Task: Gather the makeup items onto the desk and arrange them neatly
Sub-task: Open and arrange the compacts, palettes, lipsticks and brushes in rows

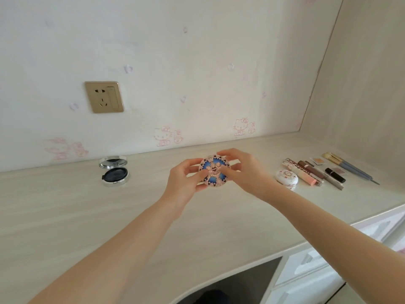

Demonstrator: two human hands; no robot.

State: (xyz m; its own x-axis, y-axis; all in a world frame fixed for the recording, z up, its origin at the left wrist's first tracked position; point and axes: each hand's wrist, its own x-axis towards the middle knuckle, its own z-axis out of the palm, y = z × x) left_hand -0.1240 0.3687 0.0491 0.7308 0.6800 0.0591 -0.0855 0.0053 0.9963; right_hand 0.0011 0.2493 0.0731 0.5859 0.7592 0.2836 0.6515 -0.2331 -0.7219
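Socket (pixel 104 96) on wall, upper left. Black compact (pixel 115 172) open on desk (pixel 87 216), left side, lid raised toward wall. Left hand (pixel 186 178) grips patterned compact (pixel 214 173) from left, fingers curled round rim. Patterned compact held above desk centre, between both hands. Right hand (pixel 243 170) pinches its right rim. Further right on desk: white case (pixel 287 177), tubes (pixel 306 172), lipstick (pixel 335 175), brushes (pixel 348 166), close together in row.
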